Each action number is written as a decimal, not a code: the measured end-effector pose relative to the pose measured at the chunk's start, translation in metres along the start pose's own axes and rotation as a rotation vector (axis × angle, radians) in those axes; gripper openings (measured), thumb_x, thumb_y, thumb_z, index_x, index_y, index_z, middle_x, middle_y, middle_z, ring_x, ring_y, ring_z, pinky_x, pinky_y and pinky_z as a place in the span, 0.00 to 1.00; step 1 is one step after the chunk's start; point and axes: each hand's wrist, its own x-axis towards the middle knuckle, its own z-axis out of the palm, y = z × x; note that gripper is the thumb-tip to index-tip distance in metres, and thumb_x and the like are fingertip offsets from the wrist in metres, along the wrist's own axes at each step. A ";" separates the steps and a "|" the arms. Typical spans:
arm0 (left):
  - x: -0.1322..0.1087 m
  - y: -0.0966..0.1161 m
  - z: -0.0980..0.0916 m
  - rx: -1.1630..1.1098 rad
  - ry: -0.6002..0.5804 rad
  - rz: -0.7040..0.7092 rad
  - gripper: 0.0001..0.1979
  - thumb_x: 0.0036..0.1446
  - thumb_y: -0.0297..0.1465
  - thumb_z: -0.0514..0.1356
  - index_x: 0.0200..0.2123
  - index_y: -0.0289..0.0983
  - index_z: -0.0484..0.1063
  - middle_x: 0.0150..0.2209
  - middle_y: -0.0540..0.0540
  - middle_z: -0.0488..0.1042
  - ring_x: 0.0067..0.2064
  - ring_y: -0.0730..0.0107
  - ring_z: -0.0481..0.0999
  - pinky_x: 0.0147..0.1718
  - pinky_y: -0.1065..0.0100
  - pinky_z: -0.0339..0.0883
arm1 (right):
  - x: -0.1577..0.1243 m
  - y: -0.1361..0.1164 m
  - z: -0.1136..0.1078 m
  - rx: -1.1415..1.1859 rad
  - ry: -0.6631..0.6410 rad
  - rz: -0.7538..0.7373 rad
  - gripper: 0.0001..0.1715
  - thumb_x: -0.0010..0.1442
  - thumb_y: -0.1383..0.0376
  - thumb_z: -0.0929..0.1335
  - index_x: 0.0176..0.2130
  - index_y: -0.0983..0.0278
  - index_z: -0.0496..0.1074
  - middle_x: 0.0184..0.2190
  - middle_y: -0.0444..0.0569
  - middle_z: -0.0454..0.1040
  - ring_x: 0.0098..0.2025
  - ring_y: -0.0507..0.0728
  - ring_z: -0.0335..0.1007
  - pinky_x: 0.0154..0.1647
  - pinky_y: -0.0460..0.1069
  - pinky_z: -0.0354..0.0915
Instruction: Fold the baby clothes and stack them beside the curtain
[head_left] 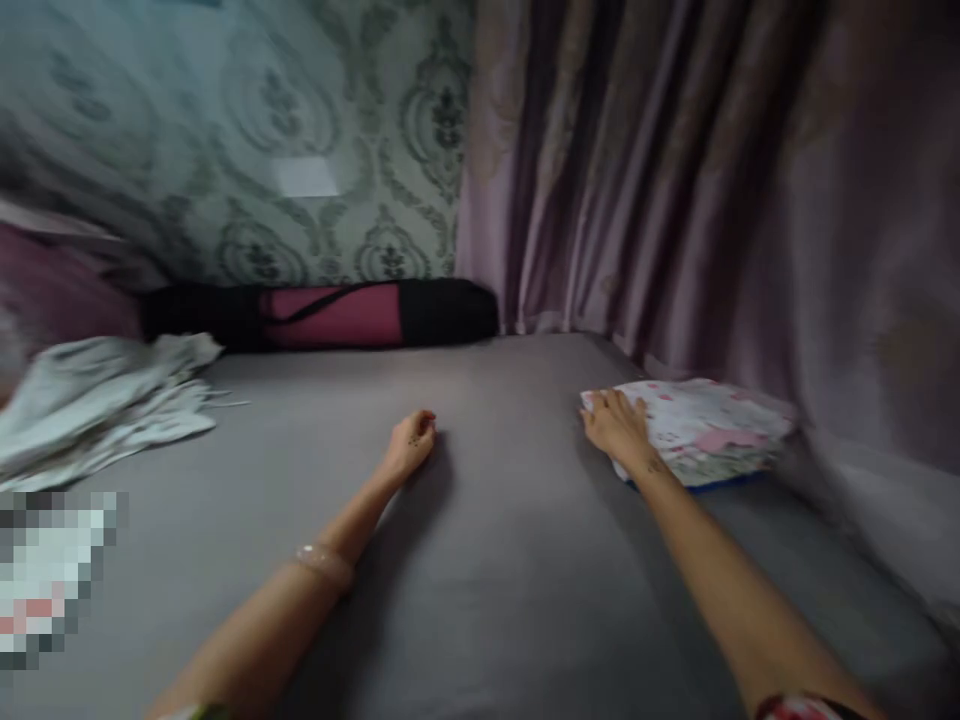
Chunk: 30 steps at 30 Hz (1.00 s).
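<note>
My right hand lies flat on the left edge of a folded white cloth with a pink print, its fingers a little apart. Green and blue edges show at the folded stack's near side; whether it is one piece or several I cannot tell. Over the middle of the grey bed sheet is my left hand, its fingers curled in and nothing visible in them. A pale bangle sits on the left forearm.
A crumpled pale garment lies at the left. Along the patterned wall rests a long black and pink bag. Purple curtains hang along the right side. A patch at the lower left is pixelated.
</note>
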 end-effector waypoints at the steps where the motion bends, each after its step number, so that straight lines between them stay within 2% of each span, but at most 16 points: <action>1: 0.002 -0.008 -0.016 0.096 0.060 0.039 0.05 0.51 0.24 0.59 0.32 0.38 0.73 0.30 0.45 0.75 0.36 0.64 0.75 0.41 0.66 0.66 | 0.001 -0.003 0.003 -0.018 0.015 -0.015 0.28 0.67 0.59 0.56 0.59 0.71 0.64 0.57 0.65 0.66 0.61 0.68 0.58 0.61 0.64 0.48; 4: 0.004 -0.032 -0.059 0.437 0.145 0.080 0.06 0.55 0.24 0.57 0.34 0.37 0.74 0.38 0.39 0.76 0.45 0.58 0.74 0.50 0.61 0.62 | 0.008 -0.011 0.018 -0.045 0.009 -0.052 0.29 0.65 0.58 0.58 0.58 0.72 0.65 0.58 0.66 0.65 0.61 0.71 0.56 0.58 0.64 0.53; 7: 0.001 -0.049 -0.092 0.742 0.156 0.014 0.10 0.61 0.28 0.53 0.41 0.35 0.73 0.47 0.35 0.73 0.51 0.56 0.70 0.52 0.59 0.60 | 0.016 -0.024 0.035 -0.018 0.028 -0.051 0.31 0.63 0.57 0.57 0.59 0.71 0.66 0.60 0.67 0.62 0.64 0.72 0.52 0.56 0.67 0.55; 9: -0.002 -0.056 -0.110 0.842 0.154 -0.035 0.13 0.64 0.32 0.51 0.44 0.34 0.71 0.50 0.34 0.71 0.52 0.55 0.70 0.52 0.58 0.60 | 0.020 -0.037 0.046 0.019 0.035 -0.072 0.33 0.62 0.57 0.57 0.59 0.72 0.66 0.61 0.68 0.61 0.64 0.73 0.52 0.54 0.68 0.57; 12: -0.005 -0.063 -0.127 0.880 0.164 -0.075 0.15 0.65 0.34 0.49 0.47 0.32 0.70 0.51 0.33 0.69 0.52 0.55 0.69 0.51 0.59 0.60 | 0.022 -0.062 0.062 0.107 0.022 -0.166 0.35 0.62 0.55 0.56 0.61 0.70 0.64 0.62 0.68 0.60 0.60 0.73 0.61 0.53 0.67 0.61; 16: -0.008 -0.067 -0.135 0.913 0.198 -0.066 0.16 0.66 0.34 0.47 0.49 0.33 0.68 0.53 0.34 0.68 0.54 0.57 0.68 0.53 0.59 0.58 | 0.019 -0.113 0.073 0.269 -0.023 -0.220 0.33 0.62 0.59 0.54 0.60 0.69 0.66 0.59 0.68 0.65 0.55 0.70 0.68 0.51 0.63 0.65; 19: -0.008 -0.068 -0.133 0.954 0.212 -0.064 0.16 0.66 0.34 0.47 0.49 0.34 0.68 0.52 0.35 0.69 0.54 0.56 0.68 0.53 0.58 0.59 | 0.011 -0.163 0.064 0.350 -0.033 -0.261 0.32 0.62 0.60 0.54 0.59 0.67 0.68 0.58 0.66 0.66 0.57 0.69 0.66 0.51 0.63 0.66; 24: -0.008 -0.068 -0.131 0.980 0.223 -0.046 0.16 0.66 0.33 0.46 0.48 0.33 0.69 0.49 0.34 0.70 0.52 0.55 0.68 0.51 0.58 0.60 | -0.016 -0.258 0.019 0.360 -0.151 -0.393 0.31 0.65 0.61 0.52 0.60 0.64 0.66 0.64 0.62 0.60 0.64 0.69 0.57 0.57 0.71 0.58; 27: -0.006 -0.068 -0.133 0.993 0.165 -0.008 0.16 0.66 0.31 0.46 0.46 0.31 0.70 0.46 0.33 0.71 0.50 0.54 0.70 0.49 0.58 0.62 | -0.036 -0.311 -0.005 0.405 -0.229 -0.530 0.30 0.65 0.61 0.53 0.62 0.63 0.64 0.66 0.60 0.57 0.67 0.66 0.52 0.60 0.69 0.54; 30: 0.000 -0.069 -0.144 0.970 0.095 0.053 0.15 0.65 0.30 0.47 0.44 0.32 0.72 0.45 0.34 0.72 0.49 0.56 0.71 0.48 0.60 0.63 | -0.056 -0.349 -0.018 0.451 -0.257 -0.642 0.31 0.66 0.60 0.54 0.63 0.64 0.62 0.67 0.60 0.55 0.68 0.66 0.49 0.62 0.70 0.50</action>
